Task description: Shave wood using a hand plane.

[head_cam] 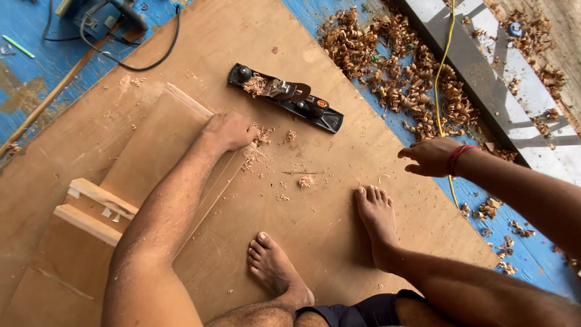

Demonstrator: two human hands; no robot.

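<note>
Left hand (pixel 229 130) curls its fingers over the far end of a wooden board (pixel 158 142) on the plywood sheet (pixel 327 206); right hand (pixel 431 156) hovers empty, fingers loosely bent, near a black hand plane (pixel 285 97).

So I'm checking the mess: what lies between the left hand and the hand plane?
Head view: loose shavings on plywood between left hand and hand plane.
</note>
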